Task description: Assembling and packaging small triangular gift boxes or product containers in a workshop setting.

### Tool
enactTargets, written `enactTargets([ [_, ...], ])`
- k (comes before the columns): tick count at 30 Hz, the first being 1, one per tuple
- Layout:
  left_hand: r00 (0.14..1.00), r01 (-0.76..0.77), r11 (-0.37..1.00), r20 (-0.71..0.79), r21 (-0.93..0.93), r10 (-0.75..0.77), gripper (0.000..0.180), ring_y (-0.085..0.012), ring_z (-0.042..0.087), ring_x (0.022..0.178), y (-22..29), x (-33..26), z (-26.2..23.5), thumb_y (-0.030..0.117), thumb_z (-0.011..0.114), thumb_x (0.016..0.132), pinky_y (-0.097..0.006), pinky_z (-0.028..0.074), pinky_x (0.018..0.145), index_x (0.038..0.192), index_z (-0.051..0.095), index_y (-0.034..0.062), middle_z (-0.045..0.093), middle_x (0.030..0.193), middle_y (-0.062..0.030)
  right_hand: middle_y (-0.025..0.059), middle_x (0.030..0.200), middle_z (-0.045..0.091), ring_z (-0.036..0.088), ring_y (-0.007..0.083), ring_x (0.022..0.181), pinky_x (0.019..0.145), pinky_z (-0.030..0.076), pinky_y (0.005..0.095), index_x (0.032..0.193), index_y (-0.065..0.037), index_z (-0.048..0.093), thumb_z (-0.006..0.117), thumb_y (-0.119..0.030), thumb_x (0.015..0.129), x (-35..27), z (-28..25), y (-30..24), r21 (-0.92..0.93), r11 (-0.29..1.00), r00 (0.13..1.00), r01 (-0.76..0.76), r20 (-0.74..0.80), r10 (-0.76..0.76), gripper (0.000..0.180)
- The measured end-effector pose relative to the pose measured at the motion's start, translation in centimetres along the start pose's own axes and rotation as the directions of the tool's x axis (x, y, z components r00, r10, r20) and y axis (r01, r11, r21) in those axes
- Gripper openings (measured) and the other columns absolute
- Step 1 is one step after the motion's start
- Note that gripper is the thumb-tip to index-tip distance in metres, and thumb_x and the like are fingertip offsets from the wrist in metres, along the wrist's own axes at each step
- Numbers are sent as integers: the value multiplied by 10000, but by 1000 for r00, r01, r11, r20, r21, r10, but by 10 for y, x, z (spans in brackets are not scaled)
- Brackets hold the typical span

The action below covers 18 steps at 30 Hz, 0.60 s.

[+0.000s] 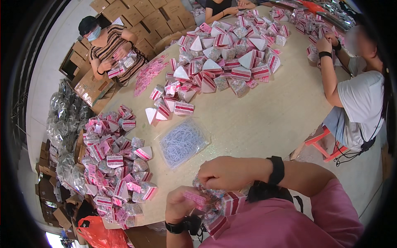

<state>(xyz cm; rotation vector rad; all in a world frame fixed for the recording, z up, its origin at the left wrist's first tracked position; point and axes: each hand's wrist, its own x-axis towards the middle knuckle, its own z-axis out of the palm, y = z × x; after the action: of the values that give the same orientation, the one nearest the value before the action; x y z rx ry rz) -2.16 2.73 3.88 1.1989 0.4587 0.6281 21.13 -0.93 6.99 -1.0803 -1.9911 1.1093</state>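
Observation:
Close to my body, at the table's near edge, my left hand [178,203] is closed around a pink tag [195,198]. Cake-slice-shaped ornaments [232,203] with white and dark pink stripes hang together beside it, against my pink shirt. My right hand [218,172] is just above them, its fingers curled in a pinch; what they grip is hidden behind the hand. Beyond my hands lies a clear bag of thin pale strings [182,141], flat on the table [264,128].
A heap of similar tagged ornaments [115,165] lies at left, and a bigger heap [223,62] covers the far side. Loose pink tags [149,75] are spread near a person in stripes [113,51]. Another person [357,91] works at right. A red plastic bag [101,233] is lower left.

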Motion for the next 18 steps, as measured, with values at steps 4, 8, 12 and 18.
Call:
enactTargets([
  [4,1000,-3,1000,14,-7,3,242,-272,641,679,-2,1,-1,113,673,791,-376,538,607,928,555,-48,636,822,-231,131,811,565,550,308,795,725,442,357,875,-19,596,530,-163,792,-3,-6,4,135,990,995,-34,-85,45,178],
  [8,1000,5,1000,13,-17,-4,244,-276,646,689,-4,3,-3,108,676,786,-383,545,609,931,556,-48,638,836,-234,127,819,559,541,299,796,730,440,365,887,-22,607,537,-153,774,-2,0,8,-16,999,993,47,-110,-48,187],
  [12,997,49,997,55,-53,-46,230,-262,643,811,-2,6,-2,66,644,795,-360,521,721,966,557,-60,643,919,-216,126,826,552,533,284,812,739,436,372,860,-27,615,543,-144,758,6,7,5,-167,984,998,63,-16,-66,171],
  [18,999,32,999,33,8,-32,225,-230,639,811,-3,7,-5,61,643,793,-333,518,727,963,565,-63,649,939,-195,116,814,580,560,275,801,725,444,345,815,-14,617,535,-135,773,2,-6,5,76,997,1000,21,3,-22,151],
])
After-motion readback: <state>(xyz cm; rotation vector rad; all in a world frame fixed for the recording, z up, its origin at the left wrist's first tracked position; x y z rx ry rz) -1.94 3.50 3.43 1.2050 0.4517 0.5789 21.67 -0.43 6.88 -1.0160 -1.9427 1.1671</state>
